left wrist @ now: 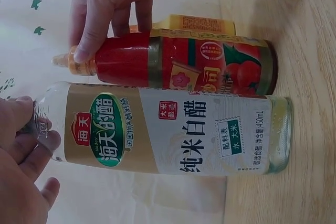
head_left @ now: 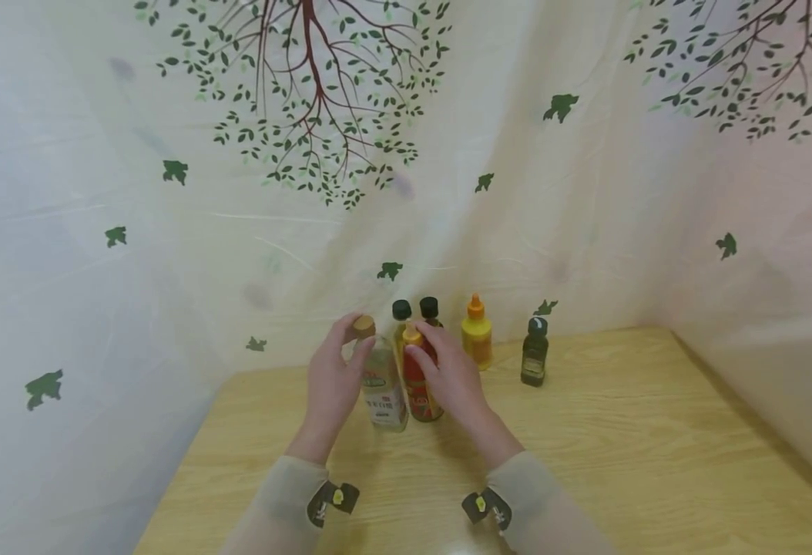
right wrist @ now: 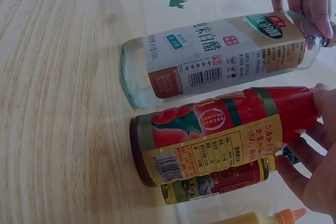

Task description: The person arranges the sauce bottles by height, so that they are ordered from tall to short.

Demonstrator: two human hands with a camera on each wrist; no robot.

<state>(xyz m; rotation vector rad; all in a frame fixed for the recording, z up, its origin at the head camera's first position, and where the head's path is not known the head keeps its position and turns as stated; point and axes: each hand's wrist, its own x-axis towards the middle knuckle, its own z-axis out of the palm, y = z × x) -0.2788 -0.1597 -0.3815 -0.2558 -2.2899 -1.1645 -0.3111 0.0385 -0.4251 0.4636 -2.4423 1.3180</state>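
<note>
A clear glass bottle of white rice vinegar (head_left: 384, 405) with a brown cap (head_left: 364, 326) stands upright on the table. My left hand (head_left: 331, 378) grips it at the neck, thumb on one side and fingers behind the glass. Close by on the right is a red ketchup bottle (head_left: 420, 393) with a tomato label and an orange nozzle cap (left wrist: 81, 61). My right hand (head_left: 458, 378) holds the ketchup bottle near its top, with the thumb against the cap. Both bottles rest on the wood, side by side with a narrow gap.
Behind the ketchup stand two dark-capped bottles (head_left: 401, 311), partly hidden. A yellow squeeze bottle (head_left: 476, 343) with an orange tip is to their right. Farther right stands a small dark green bottle (head_left: 534, 361). A leaf-printed curtain (head_left: 586, 231) borders the wooden table (head_left: 621, 447).
</note>
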